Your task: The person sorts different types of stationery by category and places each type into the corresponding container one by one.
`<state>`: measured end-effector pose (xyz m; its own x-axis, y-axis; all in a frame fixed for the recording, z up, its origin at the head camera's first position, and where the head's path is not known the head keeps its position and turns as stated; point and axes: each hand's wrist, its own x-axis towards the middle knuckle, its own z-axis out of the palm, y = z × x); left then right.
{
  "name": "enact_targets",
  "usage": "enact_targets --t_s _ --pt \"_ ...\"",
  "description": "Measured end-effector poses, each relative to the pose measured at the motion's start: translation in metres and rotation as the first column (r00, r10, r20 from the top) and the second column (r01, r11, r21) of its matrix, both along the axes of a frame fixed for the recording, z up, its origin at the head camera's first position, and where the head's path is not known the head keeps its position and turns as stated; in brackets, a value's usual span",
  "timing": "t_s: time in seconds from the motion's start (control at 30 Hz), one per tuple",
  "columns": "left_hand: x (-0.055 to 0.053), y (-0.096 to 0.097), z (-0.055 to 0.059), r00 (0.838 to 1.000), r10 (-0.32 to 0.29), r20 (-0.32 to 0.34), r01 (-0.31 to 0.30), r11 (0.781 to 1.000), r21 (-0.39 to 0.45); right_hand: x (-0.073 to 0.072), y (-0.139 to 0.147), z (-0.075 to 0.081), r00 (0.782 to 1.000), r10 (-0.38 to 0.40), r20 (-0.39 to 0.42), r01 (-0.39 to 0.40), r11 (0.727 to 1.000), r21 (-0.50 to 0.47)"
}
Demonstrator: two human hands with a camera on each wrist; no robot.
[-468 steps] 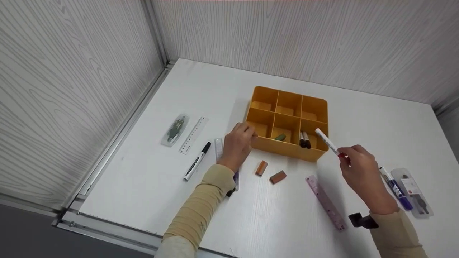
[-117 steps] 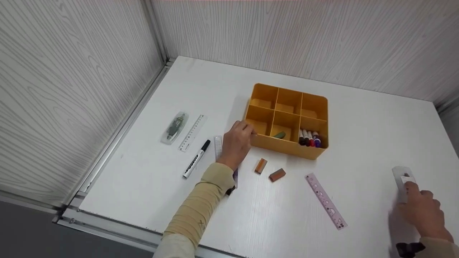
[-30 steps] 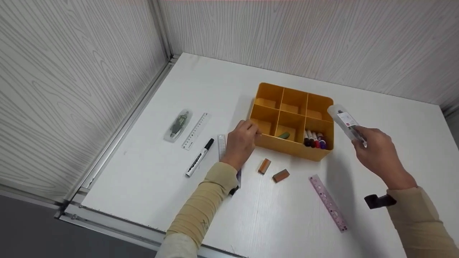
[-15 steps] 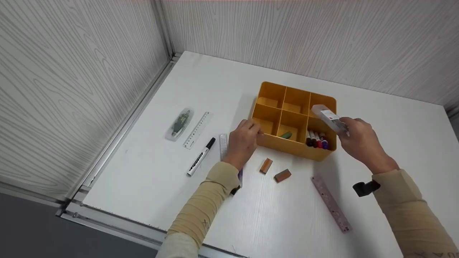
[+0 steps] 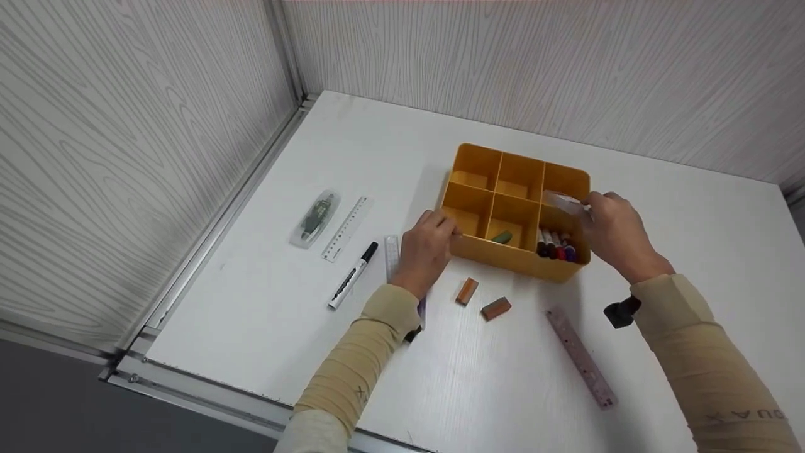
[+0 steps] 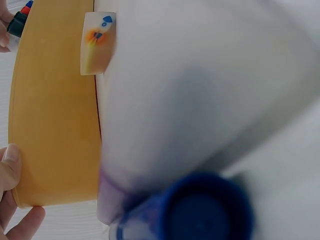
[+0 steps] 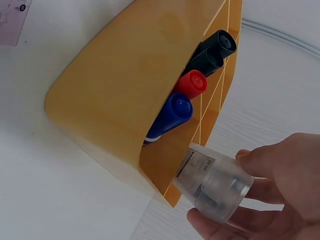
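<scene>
- So the main thing there was a yellow organizer box (image 5: 503, 258) with six compartments, two rows of three, sitting on a white surface (image 5: 264, 302).
- Front right compartment had four markers (image 7: 192, 84) bunched together, caps up and facing the person: two black, one red, one blue.
- Front middle one had a small green thing (image 5: 502, 238) lying in it, couldn't really tell what.
- Left hand (image 5: 429, 245) had the box pinched by its front left corner, thumb on one side of the wall, fingers on the other.
- Right hand (image 5: 619, 229) was gripping a clear plastic case (image 7: 215, 185) with a label on it, tilted at the right end of the box near the back right compartment. Couldn't tell how deep it was in, since the hand blocked a lot of it.
- Off to the left: another clear case (image 5: 316, 219) with something dark green inside, a short clear ruler (image 5: 346, 229) and a white marker with a black cap (image 5: 353, 277).
- The left arm was in the way of a second ruler (image 5: 392, 251) and some dark-tipped item (image 5: 412, 335) poking out under the sleeve.
- Just in front of the box: two orange-brown blocks (image 5: 466, 292), apart from each other.
- Pink ruler (image 5: 580, 358) lay at an angle, nearer the right arm.
</scene>
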<state>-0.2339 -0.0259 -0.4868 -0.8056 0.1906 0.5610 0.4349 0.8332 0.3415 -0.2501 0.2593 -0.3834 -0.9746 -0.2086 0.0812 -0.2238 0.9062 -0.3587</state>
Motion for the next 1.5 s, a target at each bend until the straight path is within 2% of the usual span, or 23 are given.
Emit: enact_targets --t_s 0.27,0.4,0.57,0.8,0.97,1.07,1.17,1.3,1.4,1.5 --pt "0.0 0.0 0.0 1.0 -0.006 0.028 0.006 1.0 0.012 -0.01 -0.013 -0.008 0.993 0.029 -0.115 -0.032 0.999 -0.021" --pt "0.0 0.0 0.0 1.0 -0.007 0.004 0.007 1.0 0.008 -0.017 -0.02 -0.014 0.985 0.033 -0.171 -0.033 0.999 0.005" --pt "-0.001 0.0 -0.001 1.0 0.006 -0.027 -0.006 1.0 -0.002 -0.024 -0.025 -0.02 0.981 0.032 -0.189 -0.024 0.999 0.042" --pt "-0.001 0.001 -0.001 0.999 0.007 -0.032 -0.007 1.0 -0.011 -0.031 -0.031 -0.025 0.993 0.03 -0.118 -0.011 0.987 0.162" --pt "-0.001 0.001 -0.001 0.999 0.002 -0.041 -0.003 1.0 -0.005 -0.033 -0.028 -0.03 0.993 0.072 -0.099 -0.051 0.978 0.201" --pt "-0.001 0.0 0.0 0.999 0.0 -0.041 0.0 1.0 -0.006 -0.034 -0.024 -0.032 0.994 0.096 -0.049 -0.084 0.975 0.206" --pt "-0.001 0.0 0.0 0.999 -0.001 -0.034 0.0 1.0 -0.01 -0.035 -0.022 -0.033 0.995 0.096 0.035 -0.101 0.975 0.198" --pt "0.0 0.0 0.0 1.0 0.0 -0.021 -0.001 1.0 -0.015 -0.034 -0.019 -0.034 0.988 0.093 0.127 -0.114 0.979 0.171" --pt "0.0 0.0 -0.001 1.0 0.001 -0.016 -0.001 1.0 -0.014 -0.032 -0.017 -0.034 0.983 0.114 0.147 -0.136 0.979 0.15" --pt "-0.001 0.0 -0.001 1.0 0.001 -0.023 -0.002 1.0 -0.007 -0.029 -0.015 -0.034 0.981 0.151 0.12 -0.166 0.978 0.128"
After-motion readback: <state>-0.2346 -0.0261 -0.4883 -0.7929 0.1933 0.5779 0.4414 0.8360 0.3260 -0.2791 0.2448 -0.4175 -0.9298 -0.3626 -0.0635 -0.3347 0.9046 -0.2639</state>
